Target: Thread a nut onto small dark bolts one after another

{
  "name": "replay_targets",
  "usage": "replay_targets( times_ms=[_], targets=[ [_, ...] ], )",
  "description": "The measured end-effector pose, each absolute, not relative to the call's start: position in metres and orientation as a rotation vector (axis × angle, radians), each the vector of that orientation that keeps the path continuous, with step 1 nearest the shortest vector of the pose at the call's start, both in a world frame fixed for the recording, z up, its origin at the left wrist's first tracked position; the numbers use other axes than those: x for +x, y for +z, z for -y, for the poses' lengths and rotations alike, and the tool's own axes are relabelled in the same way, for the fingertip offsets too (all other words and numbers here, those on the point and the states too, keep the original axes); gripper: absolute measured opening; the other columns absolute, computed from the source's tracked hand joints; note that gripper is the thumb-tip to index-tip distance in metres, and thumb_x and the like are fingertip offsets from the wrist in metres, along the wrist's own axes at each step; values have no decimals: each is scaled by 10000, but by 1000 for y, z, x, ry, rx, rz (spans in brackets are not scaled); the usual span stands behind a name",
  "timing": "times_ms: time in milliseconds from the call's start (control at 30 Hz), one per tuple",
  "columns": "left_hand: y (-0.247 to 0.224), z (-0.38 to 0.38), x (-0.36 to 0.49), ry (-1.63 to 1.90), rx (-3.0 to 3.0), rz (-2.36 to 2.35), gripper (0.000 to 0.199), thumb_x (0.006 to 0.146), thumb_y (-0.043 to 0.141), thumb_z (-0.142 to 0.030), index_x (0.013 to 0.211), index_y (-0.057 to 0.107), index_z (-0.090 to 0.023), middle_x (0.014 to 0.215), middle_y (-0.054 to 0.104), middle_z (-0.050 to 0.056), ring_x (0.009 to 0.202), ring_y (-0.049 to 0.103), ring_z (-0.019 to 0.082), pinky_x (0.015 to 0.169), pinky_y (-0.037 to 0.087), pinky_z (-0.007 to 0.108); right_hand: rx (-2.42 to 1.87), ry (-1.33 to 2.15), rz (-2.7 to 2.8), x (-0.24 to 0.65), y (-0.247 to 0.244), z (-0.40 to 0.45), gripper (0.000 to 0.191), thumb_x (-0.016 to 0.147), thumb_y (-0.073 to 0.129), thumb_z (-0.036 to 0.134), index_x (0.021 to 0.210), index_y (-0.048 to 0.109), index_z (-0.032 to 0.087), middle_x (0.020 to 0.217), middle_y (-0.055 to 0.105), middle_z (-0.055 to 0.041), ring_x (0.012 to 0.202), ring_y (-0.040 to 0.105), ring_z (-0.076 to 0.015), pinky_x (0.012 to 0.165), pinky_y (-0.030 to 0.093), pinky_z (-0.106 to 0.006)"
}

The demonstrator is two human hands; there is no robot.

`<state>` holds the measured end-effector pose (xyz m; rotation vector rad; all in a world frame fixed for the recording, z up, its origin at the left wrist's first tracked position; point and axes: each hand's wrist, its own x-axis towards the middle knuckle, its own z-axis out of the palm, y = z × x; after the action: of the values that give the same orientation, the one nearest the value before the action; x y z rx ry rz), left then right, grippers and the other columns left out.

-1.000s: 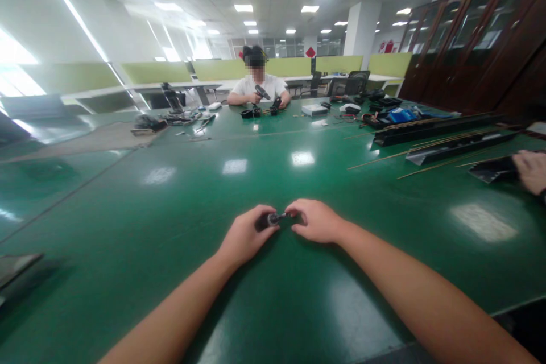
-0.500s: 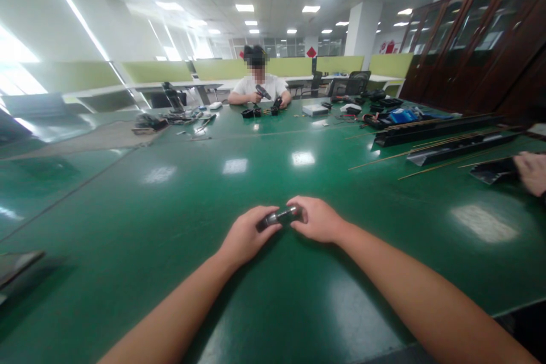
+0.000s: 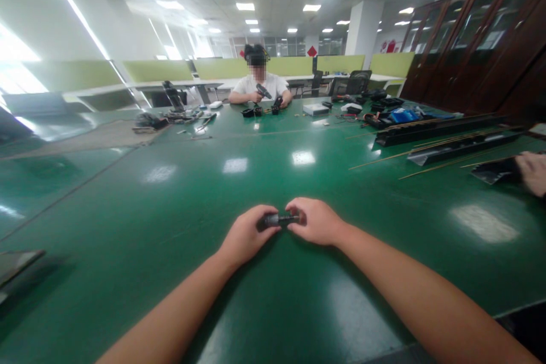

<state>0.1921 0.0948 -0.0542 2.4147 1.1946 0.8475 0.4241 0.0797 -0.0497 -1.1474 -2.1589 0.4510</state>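
Head view: left hand (image 3: pixel 247 234) pinching the dark cylinder (image 3: pixel 278 220) over the green surface (image 3: pixel 128 239), right hand (image 3: pixel 318 222) curled round its slim end, contact unclear. Steady left, turning fingers in line, looks best; room ahead, black channels (image 3: pixel 396 136) well apart, surface edge lower right.
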Motion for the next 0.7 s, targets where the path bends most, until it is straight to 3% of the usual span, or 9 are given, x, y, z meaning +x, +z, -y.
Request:
replay_targets(
  times_ms=[700],
  targets=[
    [-46, -89, 198, 803, 2452, -1139, 255, 840, 680, -346, 1063, 657, -225, 1017, 698, 38, 922, 660, 202, 861, 530, 331, -1071, 437, 2228, 420, -50, -79, 200, 830, 661, 244, 1025, 692, 212, 947, 686, -35, 837, 619, -160, 765, 456, -263]
  ],
)
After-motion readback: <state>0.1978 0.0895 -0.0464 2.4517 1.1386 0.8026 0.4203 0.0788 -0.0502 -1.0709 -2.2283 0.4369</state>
